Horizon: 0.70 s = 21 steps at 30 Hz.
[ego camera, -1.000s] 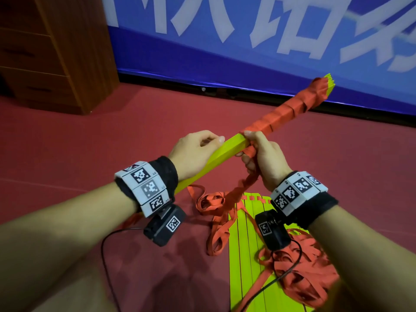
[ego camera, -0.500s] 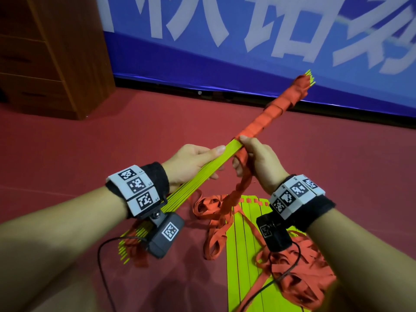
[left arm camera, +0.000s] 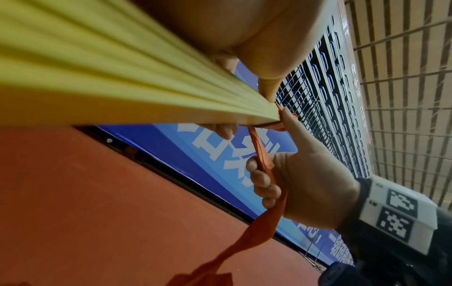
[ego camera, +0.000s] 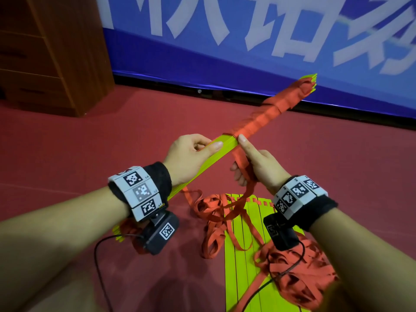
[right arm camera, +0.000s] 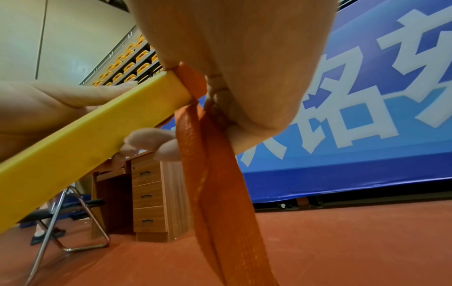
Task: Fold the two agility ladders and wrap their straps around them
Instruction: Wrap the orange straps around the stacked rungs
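**Strap half wound on the first ladder bundle**

Halfway along, the folded ladder (ego camera: 225, 144) is held in the air above the red floor (ego camera: 112, 136), a flat stack of yellow-green slats gathered into one long bar. Its long axis runs diagonally, from the near end low beside the left wrist up and away to the right, where the far tip points at the blue banner (ego camera: 247, 52). The far half is already bound in orange strap (ego camera: 242, 176); the near half is bare.

The left hand (ego camera: 189, 154) is closed round the bare slats, thumb lying flat along the top, fingers curled beneath. The right hand (ego camera: 256, 163) has its forefinger straight, pressing the last turn of strap against the bar, while its other fingers are curled round the loose strap that hangs down to the floor.

Judging by looks, the slats are stiff and light but probably smooth, so the stack could fan or slide unless gripped across its flat faces near the wrap. The strap is soft and limp; it likely needs steady tension, held close to the bar.

A second ladder (ego camera: 243, 255) lies flat on the floor below, its strap in a loose heap.
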Tool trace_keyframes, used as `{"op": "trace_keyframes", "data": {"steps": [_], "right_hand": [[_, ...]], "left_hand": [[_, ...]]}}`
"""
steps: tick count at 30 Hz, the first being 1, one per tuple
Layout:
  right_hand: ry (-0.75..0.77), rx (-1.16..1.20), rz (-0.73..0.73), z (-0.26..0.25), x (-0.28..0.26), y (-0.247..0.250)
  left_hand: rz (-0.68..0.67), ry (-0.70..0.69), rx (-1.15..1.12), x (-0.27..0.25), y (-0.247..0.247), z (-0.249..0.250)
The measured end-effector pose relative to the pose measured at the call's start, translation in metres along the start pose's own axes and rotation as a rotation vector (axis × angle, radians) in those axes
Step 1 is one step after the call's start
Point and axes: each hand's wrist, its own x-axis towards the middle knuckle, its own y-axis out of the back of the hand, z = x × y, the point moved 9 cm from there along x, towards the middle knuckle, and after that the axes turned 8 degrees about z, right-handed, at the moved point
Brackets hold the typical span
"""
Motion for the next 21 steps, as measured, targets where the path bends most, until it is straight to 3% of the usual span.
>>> {"op": "trace_keyframes", "data": {"steps": [11, 17, 21], "right_hand": [[0.036, 0.075, 0.049, -0.004, 0.004, -0.011], [0.006, 0.12, 0.119, -0.003, 0.005, -0.014], [0.067, 0.069, 0.179, 0.0, 0.01, -0.009]], "left_hand": [[0.112, -0.016, 0.22, -0.003, 0.009, -0.003], [0.154, -0.143, 0.395, -0.011, 0.01, 0.014], [0.143, -0.193, 0.399, -0.013, 0.007, 0.018]]}}
